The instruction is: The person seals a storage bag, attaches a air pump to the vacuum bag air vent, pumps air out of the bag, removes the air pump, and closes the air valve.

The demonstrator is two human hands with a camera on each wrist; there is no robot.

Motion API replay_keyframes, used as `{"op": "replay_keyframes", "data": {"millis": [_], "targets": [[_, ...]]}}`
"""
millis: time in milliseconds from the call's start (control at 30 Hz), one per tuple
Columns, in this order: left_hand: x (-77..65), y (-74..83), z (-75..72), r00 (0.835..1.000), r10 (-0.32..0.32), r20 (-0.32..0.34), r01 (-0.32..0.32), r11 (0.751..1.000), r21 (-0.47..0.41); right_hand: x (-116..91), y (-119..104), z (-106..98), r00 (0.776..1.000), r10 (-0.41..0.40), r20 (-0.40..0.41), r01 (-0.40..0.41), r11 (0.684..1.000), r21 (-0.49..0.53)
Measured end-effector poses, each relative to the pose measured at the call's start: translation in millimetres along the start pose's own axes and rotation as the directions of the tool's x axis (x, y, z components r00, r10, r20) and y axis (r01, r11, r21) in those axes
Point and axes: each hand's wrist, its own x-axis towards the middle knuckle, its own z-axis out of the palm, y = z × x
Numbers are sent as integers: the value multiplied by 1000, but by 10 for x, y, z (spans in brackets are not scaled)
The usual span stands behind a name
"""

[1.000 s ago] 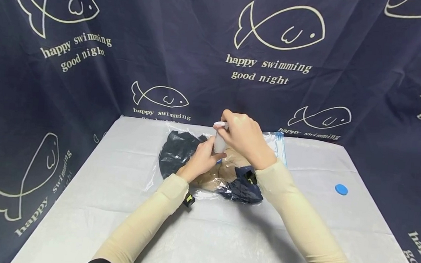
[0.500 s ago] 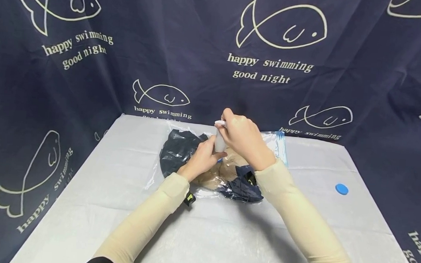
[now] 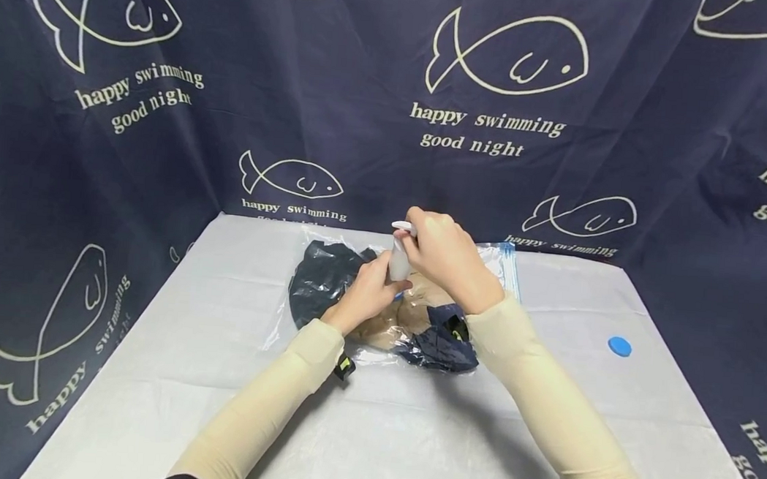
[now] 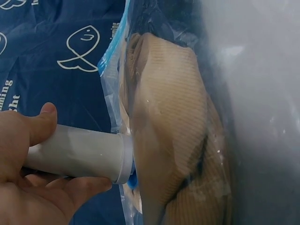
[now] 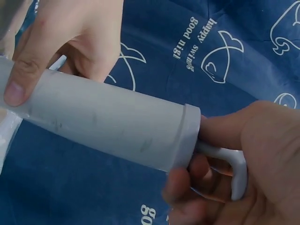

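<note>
Head view: near the far edge of the worktop (image 3: 404, 438), the white pump (image 3: 399, 265) stands almost upright, its lower end against the clear bag (image 3: 509, 268). Nearer the bag, the left hand (image 3: 369, 290) grips the barrel (image 5: 103, 119); above, the right hand (image 3: 447, 252) grasps the handle (image 5: 240, 174).

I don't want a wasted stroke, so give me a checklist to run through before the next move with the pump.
1. Left hand holding the white pump by its barrel: ok.
2. Right hand gripping the handle: ok.
3. Pump's base collar against the clear bag, by the blue piece: ok; whether the joint is airtight: cannot tell.
4. Handle drawn out: not ok; it sits close to the barrel's end.
5. Bag's blue-striped edge closed along its length: cannot tell.
6. Blue disc out of the way: ok; it lies apart on the table, to the right.
</note>
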Motion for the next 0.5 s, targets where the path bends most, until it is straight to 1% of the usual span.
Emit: {"op": "replay_keyframes", "data": {"millis": [133, 200, 300, 400, 500], "targets": [[30, 14, -15, 1000, 24, -12, -24, 1000, 11, 6, -14, -12, 997, -26, -67, 24, 999, -34], [39, 16, -16, 1000, 27, -11, -27, 1000, 14, 15, -15, -14, 997, -49, -66, 47, 998, -45], [37, 13, -22, 1000, 21, -11, -21, 1000, 12, 33, 4, 1, 993, -107, -50, 104, 993, -56], [28, 3, -21, 1000, 10, -11, -10, 1000, 6, 42, 30, 11, 985, -151, -78, 147, 988, -50], [14, -10, -8, 1000, 8, 12, -8, 1000, 7, 18, 56, 27, 982, -151, -110, 149, 988, -31]]}}
